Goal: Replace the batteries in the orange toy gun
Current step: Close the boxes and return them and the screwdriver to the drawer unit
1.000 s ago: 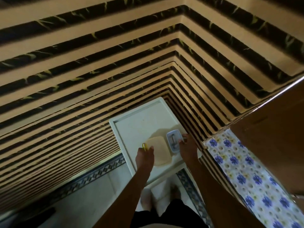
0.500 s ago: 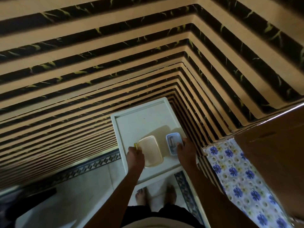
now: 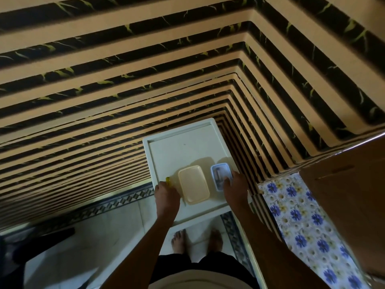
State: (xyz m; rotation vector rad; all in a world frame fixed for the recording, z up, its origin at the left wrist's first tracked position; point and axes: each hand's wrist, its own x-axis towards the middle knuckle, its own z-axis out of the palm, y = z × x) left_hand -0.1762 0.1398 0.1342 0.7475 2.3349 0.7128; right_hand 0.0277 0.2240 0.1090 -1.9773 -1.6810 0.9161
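Two boxes sit between the left hand [image 3: 167,192] and right hand [image 3: 235,187].

A tray [image 3: 183,147] is sitting in front of the person, above the floor [image 3: 100,232]. Two lidded containers are lying on its near half: the larger container [image 3: 193,184] to the left, the smaller container [image 3: 219,174] just beside it on the right. The left hand [image 3: 167,195] is resting at the tray's left edge, the right hand [image 3: 236,189] touching the smaller container's near end. A patterned cloth [image 3: 302,215] is lying to the right.
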